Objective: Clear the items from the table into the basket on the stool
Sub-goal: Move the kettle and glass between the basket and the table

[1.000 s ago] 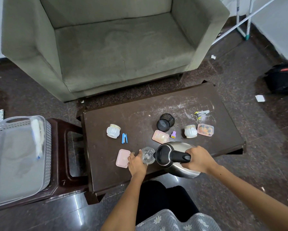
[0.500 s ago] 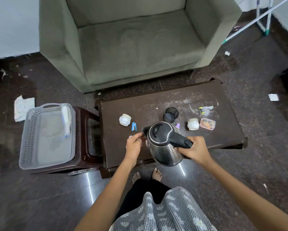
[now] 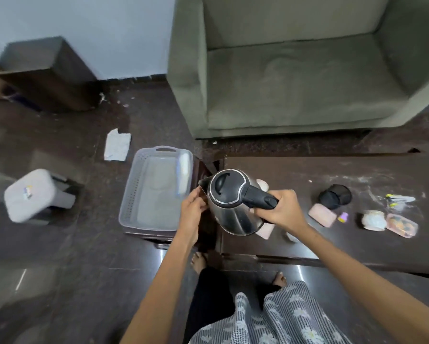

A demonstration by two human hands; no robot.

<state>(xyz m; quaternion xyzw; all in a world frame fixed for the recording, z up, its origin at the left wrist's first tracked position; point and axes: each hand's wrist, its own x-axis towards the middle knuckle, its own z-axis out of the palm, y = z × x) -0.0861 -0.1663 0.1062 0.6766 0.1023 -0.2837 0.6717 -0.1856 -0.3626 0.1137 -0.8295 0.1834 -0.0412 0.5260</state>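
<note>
A steel kettle with a black lid hangs in the air above the table's left edge, right beside the grey basket on the dark stool. My right hand grips its black handle. My left hand holds the kettle by the spout side. On the dark table lie a black mesh cup, a pink box, a purple bit, a white cup, a clear box and clips. The kettle partly hides another pink box and a second cup.
A green sofa stands behind the table. On the floor to the left are a grey stool and a scrap of paper, with a dark cabinet by the wall. My feet are at the table's near corner.
The kettle has been lifted off the table and carried left to the basket's side. My left hand left the small glass and came onto the kettle. The view swung left.
</note>
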